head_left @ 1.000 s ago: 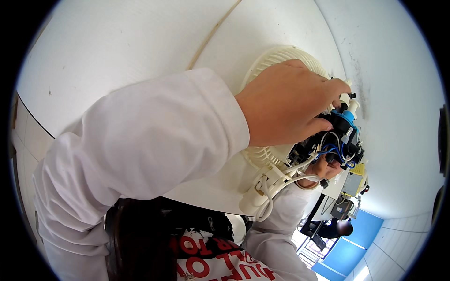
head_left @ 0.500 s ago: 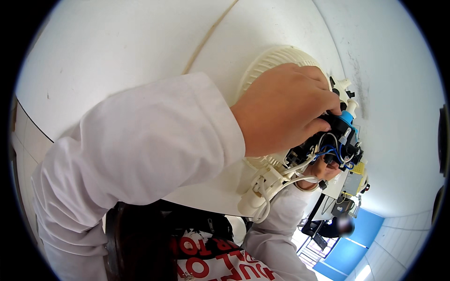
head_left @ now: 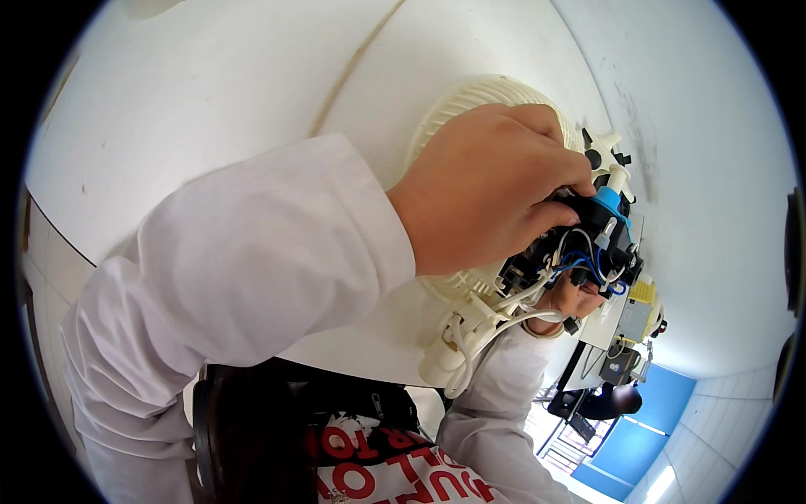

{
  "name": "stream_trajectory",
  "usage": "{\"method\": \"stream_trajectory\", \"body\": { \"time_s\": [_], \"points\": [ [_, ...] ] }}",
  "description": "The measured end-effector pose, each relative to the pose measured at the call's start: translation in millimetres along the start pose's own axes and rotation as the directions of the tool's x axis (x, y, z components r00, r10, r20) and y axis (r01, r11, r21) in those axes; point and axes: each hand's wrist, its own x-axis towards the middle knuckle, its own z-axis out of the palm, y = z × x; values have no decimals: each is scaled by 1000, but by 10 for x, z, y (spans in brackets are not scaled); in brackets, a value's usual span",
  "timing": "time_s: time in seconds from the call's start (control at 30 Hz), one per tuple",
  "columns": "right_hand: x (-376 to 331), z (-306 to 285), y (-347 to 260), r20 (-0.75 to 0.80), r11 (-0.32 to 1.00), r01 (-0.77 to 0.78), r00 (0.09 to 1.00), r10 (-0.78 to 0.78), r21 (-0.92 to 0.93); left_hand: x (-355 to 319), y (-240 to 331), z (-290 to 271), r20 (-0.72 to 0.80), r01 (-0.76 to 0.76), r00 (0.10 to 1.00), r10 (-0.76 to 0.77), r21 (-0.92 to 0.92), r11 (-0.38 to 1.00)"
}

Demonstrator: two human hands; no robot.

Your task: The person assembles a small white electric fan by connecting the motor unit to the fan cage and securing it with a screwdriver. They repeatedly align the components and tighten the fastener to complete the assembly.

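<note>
A cream electric fan lies on the white table, its ribbed grille (head_left: 437, 126) partly under my left hand (head_left: 495, 185). The hand is closed, thumb and forefinger pinching the black fan motor (head_left: 592, 223) beside a light-blue collar (head_left: 608, 198). A cream knob (head_left: 618, 178) sticks out of that collar. Below the motor, my right hand (head_left: 575, 301) is curled around its underside; some of its fingers are hidden. Blue wires (head_left: 579, 256) loop over the motor. A white cable (head_left: 525, 317) runs to the cream fan neck (head_left: 441, 353).
The white table (head_left: 210, 92) has a brown seam (head_left: 357, 63) and meets a pale wall (head_left: 688, 168) on the right. Farther off are a yellow-and-grey device (head_left: 640, 307), a dark box (head_left: 620, 367) and a person in dark clothes (head_left: 600, 405).
Both hands and the fan sit slightly farther left in the picture, while the far background has shifted a little right. Both hands keep their hold on the motor.
</note>
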Motion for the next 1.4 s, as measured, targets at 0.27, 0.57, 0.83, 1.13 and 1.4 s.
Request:
{"method": "stream_trajectory", "body": {
  "time_s": [0.27, 0.57, 0.83, 1.13, 1.4],
  "points": [
    [158, 273, -244, 199, 993, -114, 974, 106, 30, 8, -28, 23, -55, -142, 988, 146, 69, 987],
    [213, 237, -402, 329, 1000, -24, 944, 26, -10, 18, -1, 23, -31, -199, 979, 201, 52, 979],
    [536, 107, -760, 652, 878, 338, 757, -39, -340, 29, 55, -7, -3, -176, 984, 176, 3, 984],
    [561, 148, -878, 646, 826, 389, 762, -41, -407, 39, 145, -73, 144, -66, 987, 73, -53, 996],
    [581, 107, -858, 689, 834, 404, 724, -40, -376, 3, 146, -68, 149, -36, 988, 45, -63, 997]
  ]
}}
